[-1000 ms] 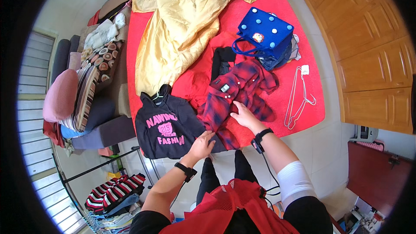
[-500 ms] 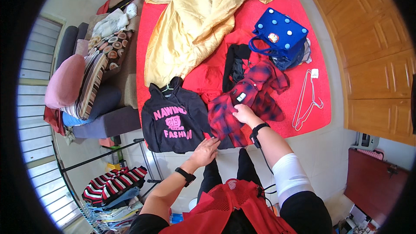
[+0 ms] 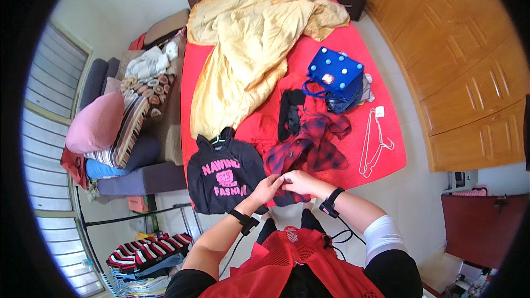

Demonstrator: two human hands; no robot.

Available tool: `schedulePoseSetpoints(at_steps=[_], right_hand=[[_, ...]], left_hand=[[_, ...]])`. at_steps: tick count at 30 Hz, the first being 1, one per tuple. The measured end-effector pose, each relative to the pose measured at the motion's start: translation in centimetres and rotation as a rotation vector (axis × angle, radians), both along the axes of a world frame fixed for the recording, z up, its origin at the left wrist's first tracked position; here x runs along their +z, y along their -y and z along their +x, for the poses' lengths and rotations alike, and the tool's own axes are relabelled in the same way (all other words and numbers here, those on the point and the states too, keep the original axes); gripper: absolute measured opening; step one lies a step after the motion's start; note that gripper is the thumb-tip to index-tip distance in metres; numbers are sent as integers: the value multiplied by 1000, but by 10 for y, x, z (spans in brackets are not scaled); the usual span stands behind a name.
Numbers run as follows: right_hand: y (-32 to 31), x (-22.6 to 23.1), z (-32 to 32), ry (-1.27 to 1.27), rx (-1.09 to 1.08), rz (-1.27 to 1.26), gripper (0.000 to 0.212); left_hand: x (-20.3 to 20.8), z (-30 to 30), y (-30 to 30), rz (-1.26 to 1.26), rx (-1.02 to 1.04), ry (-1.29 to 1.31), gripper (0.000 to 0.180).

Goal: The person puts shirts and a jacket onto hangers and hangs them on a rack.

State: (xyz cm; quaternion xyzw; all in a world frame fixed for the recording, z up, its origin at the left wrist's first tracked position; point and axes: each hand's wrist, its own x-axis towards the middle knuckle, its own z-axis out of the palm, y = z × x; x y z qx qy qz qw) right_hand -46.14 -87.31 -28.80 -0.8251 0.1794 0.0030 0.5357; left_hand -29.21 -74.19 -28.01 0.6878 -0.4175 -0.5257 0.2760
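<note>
A red and dark-blue plaid shirt (image 3: 326,152) lies crumpled at the bed's near edge. My left hand (image 3: 268,189) and my right hand (image 3: 300,182) meet at its near end, fingers closed on the cloth; the exact grip is partly hidden. Just left of them a black hoodie (image 3: 207,168) with pink lettering lies flat, with a pale hanger (image 3: 217,140) in its neck. Beyond the shirt are a black garment (image 3: 288,117) and some red cloth.
A blue dotted bag (image 3: 335,72) rests on folded clothes, with white hangers (image 3: 369,152) nearer me. A yellow quilt (image 3: 243,60) covers the far bed. At left stand a cushioned sofa (image 3: 130,182) and a clothes rack (image 3: 132,218); wooden cabinets (image 3: 458,88) line the right.
My left hand has moved right, from the hoodie's edge to the plaid shirt. My right hand has come back toward me and left to meet it. The view has tilted up.
</note>
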Motion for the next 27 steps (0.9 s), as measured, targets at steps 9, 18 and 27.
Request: schedulePoseSetpoints(at_steps=[9, 18, 27], right_hand=[[-6, 88, -13, 38, 144, 126, 29], [15, 190, -35, 249, -293, -618, 36], [12, 205, -14, 75, -210, -790, 72]], left_hand=[[42, 2, 10, -114, 66, -216, 31], [175, 20, 18, -457, -168, 395, 22], [250, 32, 1, -718, -297, 530, 12]])
